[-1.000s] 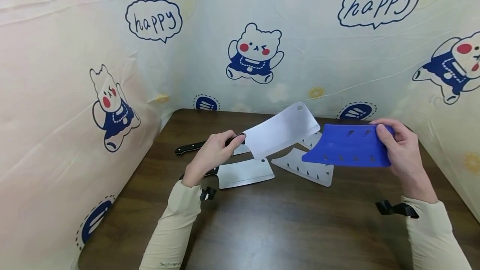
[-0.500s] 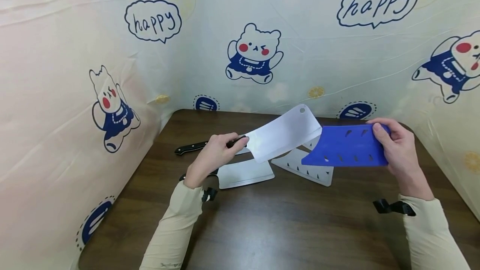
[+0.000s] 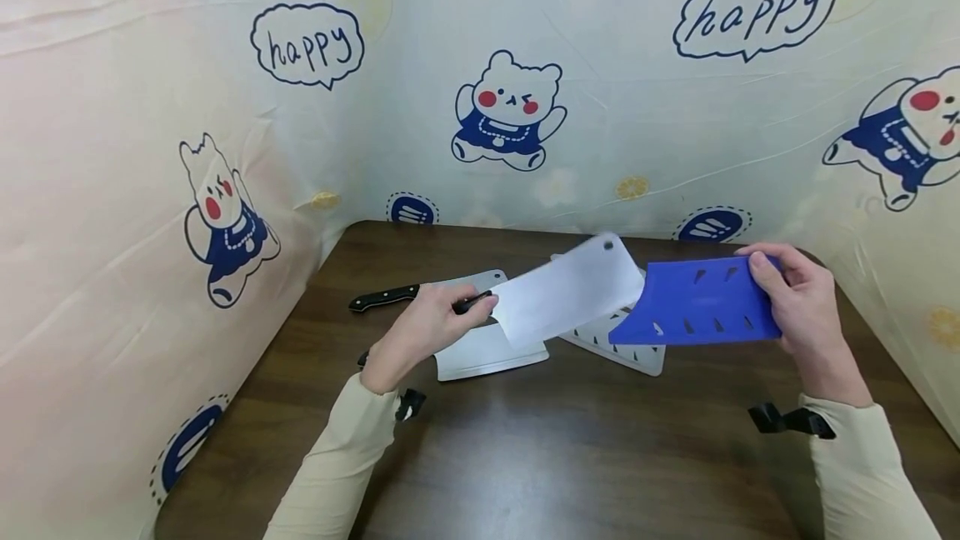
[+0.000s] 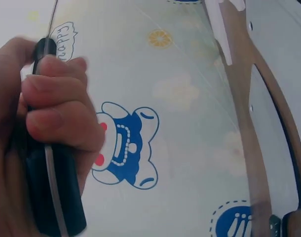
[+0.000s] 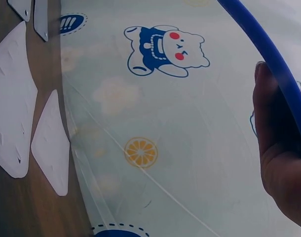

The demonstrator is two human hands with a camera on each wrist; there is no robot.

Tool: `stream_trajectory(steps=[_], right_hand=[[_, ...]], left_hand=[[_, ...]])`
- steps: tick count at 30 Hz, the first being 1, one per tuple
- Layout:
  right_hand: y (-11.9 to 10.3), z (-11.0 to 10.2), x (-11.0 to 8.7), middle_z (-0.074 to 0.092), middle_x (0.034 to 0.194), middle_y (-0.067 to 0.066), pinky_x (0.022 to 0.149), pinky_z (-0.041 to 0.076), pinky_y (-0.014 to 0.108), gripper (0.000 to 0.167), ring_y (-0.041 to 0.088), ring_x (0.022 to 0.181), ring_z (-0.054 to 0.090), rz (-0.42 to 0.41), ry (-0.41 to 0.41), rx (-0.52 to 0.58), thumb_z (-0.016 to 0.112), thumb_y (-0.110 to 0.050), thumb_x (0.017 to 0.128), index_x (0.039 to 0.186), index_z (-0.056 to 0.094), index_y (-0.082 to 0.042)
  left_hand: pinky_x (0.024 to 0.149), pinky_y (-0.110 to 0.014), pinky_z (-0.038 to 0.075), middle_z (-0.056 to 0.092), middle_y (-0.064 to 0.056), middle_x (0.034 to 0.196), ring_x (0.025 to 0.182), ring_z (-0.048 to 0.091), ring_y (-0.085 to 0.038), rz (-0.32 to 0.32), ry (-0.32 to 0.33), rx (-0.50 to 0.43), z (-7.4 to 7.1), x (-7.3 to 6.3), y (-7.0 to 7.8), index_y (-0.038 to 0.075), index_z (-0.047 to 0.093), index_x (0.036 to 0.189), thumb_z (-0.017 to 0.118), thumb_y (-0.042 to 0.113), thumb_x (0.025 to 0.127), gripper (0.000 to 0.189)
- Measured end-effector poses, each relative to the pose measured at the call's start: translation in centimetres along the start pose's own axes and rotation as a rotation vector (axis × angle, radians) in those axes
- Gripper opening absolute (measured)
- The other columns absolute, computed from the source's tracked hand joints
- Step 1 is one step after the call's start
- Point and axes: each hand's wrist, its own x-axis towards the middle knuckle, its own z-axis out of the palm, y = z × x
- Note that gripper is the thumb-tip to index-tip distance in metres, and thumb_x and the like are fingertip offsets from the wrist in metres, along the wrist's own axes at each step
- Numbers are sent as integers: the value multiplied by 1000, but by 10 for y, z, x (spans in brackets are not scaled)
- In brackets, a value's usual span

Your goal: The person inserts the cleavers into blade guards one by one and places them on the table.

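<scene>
My left hand [image 3: 427,323] grips the black handle of a cleaver [image 3: 562,294], raised above the table with its broad blade pointing right. In the left wrist view, the fingers curl round that dark cleaver handle [image 4: 56,197]. My right hand [image 3: 802,307] holds the right end of a blue blade guard [image 3: 697,302] with small cut-outs, thumb on its near face. The blade's far corner meets the guard's left edge in the head view; whether they touch, I cannot tell. The right wrist view catches the blue guard [image 5: 269,54] edge-on beside the hand.
Two more cleavers lie on the brown table, one blade [image 3: 487,361] nearer and one black handle [image 3: 384,298] behind the left hand. White blade guards [image 3: 633,354] with holes lie under the raised things, partly hidden. A printed cloth [image 3: 600,132] walls the back and sides.
The cleaver's blade has tilted down, its far end sinking toward the blue guard's left edge. The blue guard has stayed nearly in place, slightly lower in view. Both grips look the same.
</scene>
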Motion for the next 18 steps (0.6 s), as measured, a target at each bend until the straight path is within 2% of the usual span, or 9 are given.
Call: stream_trajectory(steps=[4,10,15,18], right_hand=[[-1,-2,-1,68,88,0,48,53,26,20,10,60,69,12,3,2,54,-8,99,113,65,1],[-1,-3,-2,67,95,0,47,52,23,20,8,60,67,-16,-56,-84,52,-2,99,113,66,1],[-1,-2,-4,66,92,-2,43,49,22,19,7,57,65,-16,-92,-175,53,-2,99,111,67,-1],[-1,-1,-5,67,90,-2,42,49,23,19,8,56,65,-16,-107,-177,52,-1,99,110,67,-1]], left_hand=[[48,-20,28,36,10,56,48,34,-4,20,-64,2,-1,-4,2,21,60,75,59,38,97,28],[48,-21,27,35,10,55,46,35,-5,22,-151,9,-6,-6,2,20,58,71,60,39,96,31],[48,-20,29,34,10,54,46,36,-4,62,-216,29,-6,-5,2,19,60,73,59,40,96,31],[48,-19,32,38,10,54,45,39,-3,84,-230,18,-6,-6,2,19,63,76,60,36,96,27]])
